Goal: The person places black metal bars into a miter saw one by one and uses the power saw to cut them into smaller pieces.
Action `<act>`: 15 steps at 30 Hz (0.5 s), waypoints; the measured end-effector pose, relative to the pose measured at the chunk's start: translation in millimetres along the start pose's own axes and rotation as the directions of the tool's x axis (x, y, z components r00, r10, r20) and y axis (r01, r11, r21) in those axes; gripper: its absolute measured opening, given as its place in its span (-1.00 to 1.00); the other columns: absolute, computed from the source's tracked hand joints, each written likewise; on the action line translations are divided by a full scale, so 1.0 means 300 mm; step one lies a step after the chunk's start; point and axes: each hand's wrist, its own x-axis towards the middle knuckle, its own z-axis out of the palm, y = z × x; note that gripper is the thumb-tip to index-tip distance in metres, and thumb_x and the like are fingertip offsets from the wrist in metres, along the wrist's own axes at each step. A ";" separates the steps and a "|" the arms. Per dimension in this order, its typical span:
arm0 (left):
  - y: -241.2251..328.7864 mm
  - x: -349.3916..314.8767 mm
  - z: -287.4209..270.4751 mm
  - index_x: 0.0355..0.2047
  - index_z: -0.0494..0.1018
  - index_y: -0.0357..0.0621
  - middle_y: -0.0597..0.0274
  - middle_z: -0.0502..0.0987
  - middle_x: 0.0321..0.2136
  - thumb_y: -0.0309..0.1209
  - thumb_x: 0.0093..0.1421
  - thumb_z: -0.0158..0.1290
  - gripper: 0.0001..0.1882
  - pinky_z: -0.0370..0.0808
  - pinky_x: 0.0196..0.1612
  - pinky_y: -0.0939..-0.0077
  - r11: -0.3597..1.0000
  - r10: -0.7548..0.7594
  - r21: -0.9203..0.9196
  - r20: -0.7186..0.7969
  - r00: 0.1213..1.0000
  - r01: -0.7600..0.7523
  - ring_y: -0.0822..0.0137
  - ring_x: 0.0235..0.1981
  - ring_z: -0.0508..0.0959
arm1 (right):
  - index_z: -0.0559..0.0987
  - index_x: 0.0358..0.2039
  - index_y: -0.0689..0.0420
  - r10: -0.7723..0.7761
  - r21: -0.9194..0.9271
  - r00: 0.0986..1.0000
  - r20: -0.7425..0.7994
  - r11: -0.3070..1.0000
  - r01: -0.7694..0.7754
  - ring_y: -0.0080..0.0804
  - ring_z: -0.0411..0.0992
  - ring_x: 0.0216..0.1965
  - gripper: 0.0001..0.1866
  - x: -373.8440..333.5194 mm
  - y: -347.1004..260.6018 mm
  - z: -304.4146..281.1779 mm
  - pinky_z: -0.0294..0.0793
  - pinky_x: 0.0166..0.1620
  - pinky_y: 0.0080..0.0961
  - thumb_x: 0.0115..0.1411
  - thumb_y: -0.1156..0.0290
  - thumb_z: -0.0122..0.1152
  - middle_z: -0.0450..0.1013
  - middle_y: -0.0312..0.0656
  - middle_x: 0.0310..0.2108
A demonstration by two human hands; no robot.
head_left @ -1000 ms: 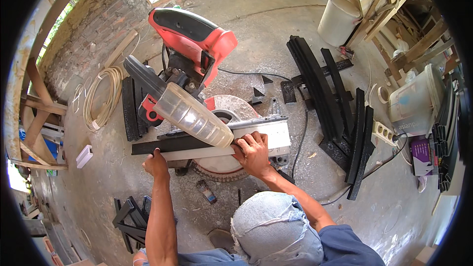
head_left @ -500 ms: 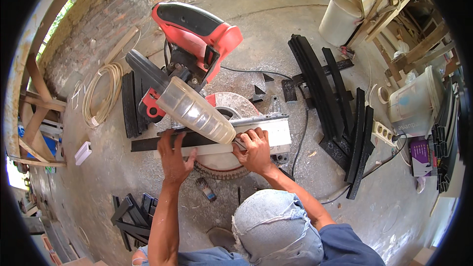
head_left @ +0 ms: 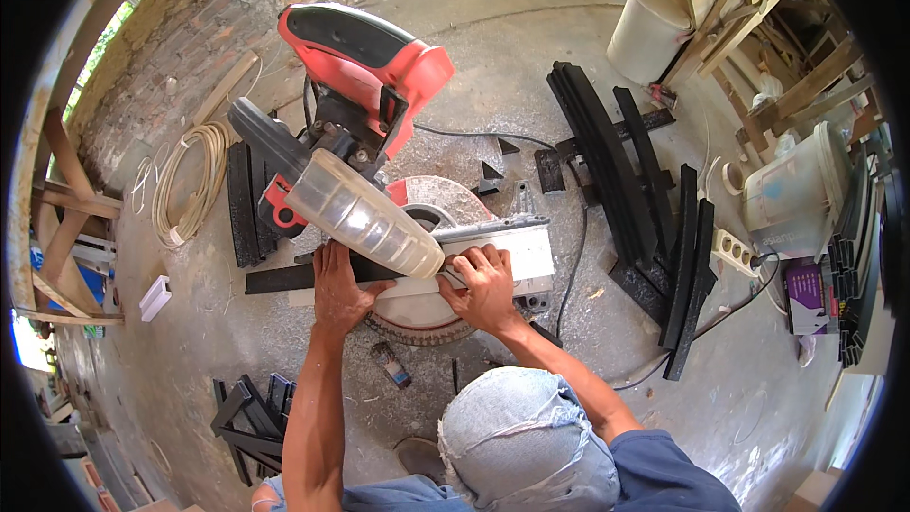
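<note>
In my head view, my left hand (head_left: 343, 292) rests over the black strip (head_left: 281, 280), its thumb spread away from its fingers. My right hand (head_left: 482, 284) curls beside the clear guard (head_left: 358, 210); whether its fingers clamp anything, I cannot tell. The strip lies across the red saw (head_left: 365, 76).

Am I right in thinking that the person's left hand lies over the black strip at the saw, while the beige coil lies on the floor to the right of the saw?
Not quite: the head view shows the beige coil on the floor to the left of the saw. The left hand does lie over the black strip.
</note>
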 end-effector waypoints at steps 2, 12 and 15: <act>-0.005 -0.003 0.006 0.27 0.25 -0.40 -0.27 0.44 0.11 0.20 -0.14 0.45 0.17 0.19 0.37 -0.17 1.000 0.004 0.015 -0.017 1.000 -0.004 -0.29 0.21 0.39 | 0.67 -0.27 0.06 0.005 0.000 1.000 0.006 1.000 -0.005 -0.21 0.43 -0.18 -0.70 -0.002 0.000 0.003 0.29 -0.06 -0.19 0.06 0.19 0.48 0.55 -0.23 -0.29; -0.002 -0.007 0.008 0.28 0.27 -0.38 -0.26 0.42 0.16 0.25 -0.09 0.40 0.16 0.15 0.39 -0.19 0.999 0.013 0.031 -0.006 1.000 -0.013 -0.28 0.24 0.36 | 0.68 -0.28 0.03 0.001 -0.011 1.000 0.002 1.000 -0.001 -0.24 0.42 -0.20 -0.72 0.000 -0.002 0.002 0.27 -0.07 -0.19 0.07 0.18 0.48 0.53 -0.25 -0.33; 0.003 -0.006 0.008 0.29 0.27 -0.37 -0.26 0.41 0.17 0.26 -0.09 0.39 0.16 0.14 0.39 -0.20 1.000 0.007 0.030 -0.005 1.000 -0.007 -0.28 0.24 0.36 | 0.67 -0.28 0.04 0.003 -0.011 1.000 -0.002 1.000 -0.003 -0.25 0.42 -0.21 -0.73 0.002 -0.003 0.000 0.27 -0.07 -0.20 0.07 0.19 0.49 0.53 -0.26 -0.33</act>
